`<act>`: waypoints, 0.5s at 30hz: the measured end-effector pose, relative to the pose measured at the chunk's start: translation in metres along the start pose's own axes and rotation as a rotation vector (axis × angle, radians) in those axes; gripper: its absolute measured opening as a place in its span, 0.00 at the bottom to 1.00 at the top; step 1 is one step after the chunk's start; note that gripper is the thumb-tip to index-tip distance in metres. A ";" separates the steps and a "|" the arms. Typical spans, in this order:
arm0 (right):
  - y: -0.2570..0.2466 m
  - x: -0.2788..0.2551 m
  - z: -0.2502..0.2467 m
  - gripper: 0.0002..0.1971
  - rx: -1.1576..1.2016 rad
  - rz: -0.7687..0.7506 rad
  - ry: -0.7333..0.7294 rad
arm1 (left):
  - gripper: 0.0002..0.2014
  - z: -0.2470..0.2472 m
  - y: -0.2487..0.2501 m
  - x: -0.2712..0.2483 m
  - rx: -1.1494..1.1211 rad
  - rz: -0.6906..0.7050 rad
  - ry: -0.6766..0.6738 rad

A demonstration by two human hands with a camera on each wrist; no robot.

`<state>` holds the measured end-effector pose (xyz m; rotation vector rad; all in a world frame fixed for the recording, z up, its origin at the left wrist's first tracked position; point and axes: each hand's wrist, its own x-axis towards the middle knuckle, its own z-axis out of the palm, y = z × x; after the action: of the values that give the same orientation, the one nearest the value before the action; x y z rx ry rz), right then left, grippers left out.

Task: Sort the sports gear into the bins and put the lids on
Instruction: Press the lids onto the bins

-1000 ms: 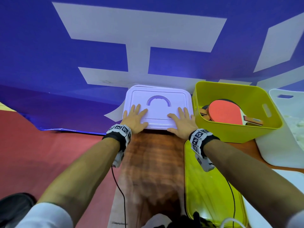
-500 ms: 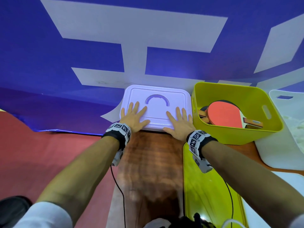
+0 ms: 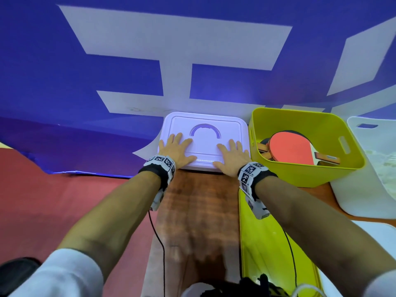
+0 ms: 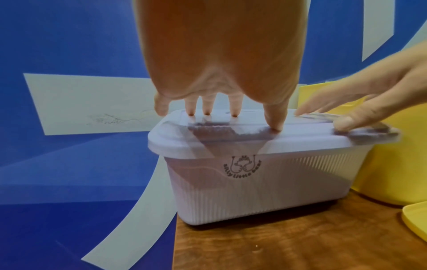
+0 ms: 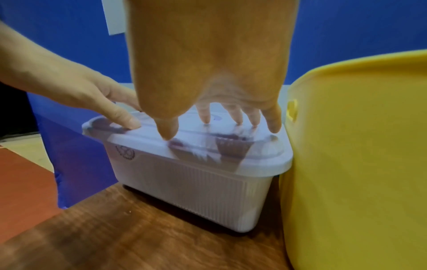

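Note:
A lilac lid [image 3: 205, 146] with an arched handle mark sits on the ribbed lilac bin [image 4: 265, 184] at the far end of the wooden table. My left hand [image 3: 176, 150] lies flat on the lid's left side, fingers spread and straight. My right hand [image 3: 232, 155] presses flat on the lid's right side. In the wrist views the fingertips [image 4: 276, 126] [image 5: 167, 134] touch the lid top. The bin's contents are hidden. To the right stands an open yellow bin [image 3: 278, 179] with red table tennis paddles [image 3: 293, 150] inside.
A yellow lid [image 3: 267, 243] lies on the table under my right forearm. A white bin [image 3: 364, 196] stands at the far right with pale items inside. A blue banner with white shapes hangs behind the bins. The wooden table [image 3: 197, 221] runs toward me; red floor lies to the left.
Both hands stay flat on the lilac lid and have slid slightly farther onto it. The bins have not moved.

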<state>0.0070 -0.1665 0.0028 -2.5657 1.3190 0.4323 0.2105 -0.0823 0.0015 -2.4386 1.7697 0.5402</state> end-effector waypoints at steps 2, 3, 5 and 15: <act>-0.001 -0.006 -0.003 0.37 -0.019 -0.029 0.060 | 0.35 0.000 0.004 -0.003 0.014 -0.002 0.036; -0.001 -0.012 -0.004 0.37 -0.030 -0.049 0.091 | 0.35 0.001 0.006 -0.006 0.007 0.001 0.050; 0.003 -0.023 -0.004 0.35 -0.046 -0.075 0.123 | 0.35 0.003 0.011 -0.011 0.002 0.023 0.076; 0.047 -0.094 0.019 0.32 -0.046 -0.107 0.149 | 0.34 0.040 0.068 -0.057 -0.045 0.188 0.069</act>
<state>-0.0866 -0.1162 0.0155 -2.7379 1.2240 0.2592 0.1228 -0.0428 -0.0074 -2.3606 2.0512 0.5220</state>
